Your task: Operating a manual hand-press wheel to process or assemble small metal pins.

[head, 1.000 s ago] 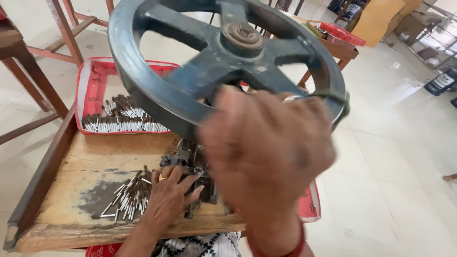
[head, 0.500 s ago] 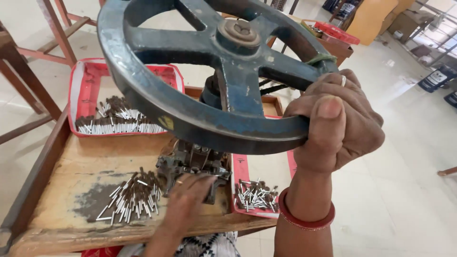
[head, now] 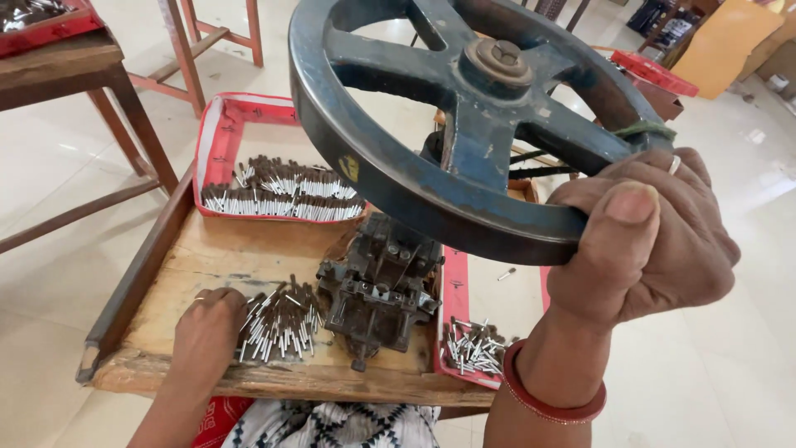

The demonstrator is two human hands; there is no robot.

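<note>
My right hand (head: 643, 241) grips the rim of a big dark blue iron handwheel (head: 464, 116) at its lower right; a ring and a red bangle show on that arm. Under the wheel sits a small black iron press mechanism (head: 377, 286) on a wooden board (head: 215, 257). My left hand (head: 207, 332) rests knuckles-up on the board, its fingers curled at the left edge of a loose pile of small silver-tipped sticks (head: 282, 323) lying just left of the press.
A red-rimmed tray (head: 217, 137) at the back left holds rows of brown, silver-tipped sticks (head: 282, 191). A red tray (head: 454, 286) to the right of the press holds several loose metal pieces (head: 474, 344). Wooden stools stand at the left, another red tray (head: 655, 70) at far right.
My right hand has swung the wheel rim round from the centre to the right. My left hand has drawn back from the press to the left side of the stick pile.
</note>
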